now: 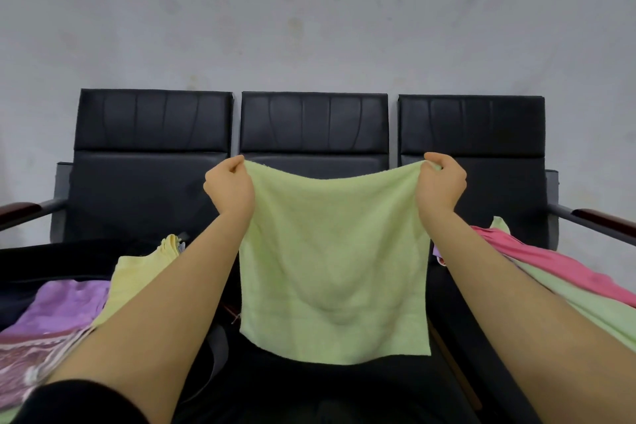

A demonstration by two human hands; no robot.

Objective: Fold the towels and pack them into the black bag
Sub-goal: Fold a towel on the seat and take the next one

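Bench (151, 196) of three black seats stood against a grey wall (309, 10), serving as the work surface; wooden armrests at either end

Black bag (51, 262) lay on the left seat, mouth seemingly toward the person, so finished towels could go straight in. Only part of it showed, and how full it was could not be told

Left pile: a purple towel (65, 306) and a yellow towel (134, 282) lay on or against the bag, with a patterned pink cloth (31, 361) nearer the camera. Whether these were folded and packed or only set down could not be told

Right pile: a pink towel (550, 268) draped loosely over another pale green one (585, 313) on the right seat, rumpled, likely waiting for folding

Green towel (334, 268) hung in the air over the middle seat, stretched flat and square. Held up this way probably to shake it out and line up the edges before the first fold; lower edge hung free near the person's lap

Left hand (229, 188) pinched the top left corner, fingers curled tight on the cloth. Right hand (440, 182) pinched the top right corner likewise. Hands well apart, keeping the top edge nearly taut with a slight sag in the middle

Judged: fold not yet begun on this towel
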